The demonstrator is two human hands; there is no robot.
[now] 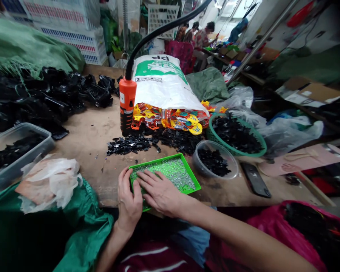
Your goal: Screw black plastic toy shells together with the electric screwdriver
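A shallow green tray [194,184] full of small silver screws lies at the near edge of the wooden table. My left hand [129,202] grips the tray's near left corner, its fingers curled over the rim. My right hand [160,190] lies flat on the screws with its fingers stretched out toward the left. Just beyond the tray sits a scatter of small black plastic parts [130,144]. An orange electric screwdriver [127,105] hangs upright from a black cable above them.
A clear bowl [215,162] and a green basket [238,136] hold black parts to the right. A white sack [164,85] spills coloured toy pieces behind. A phone [255,179] lies right; a clear tub [14,151] and black part heap [39,98] left. People work far back.
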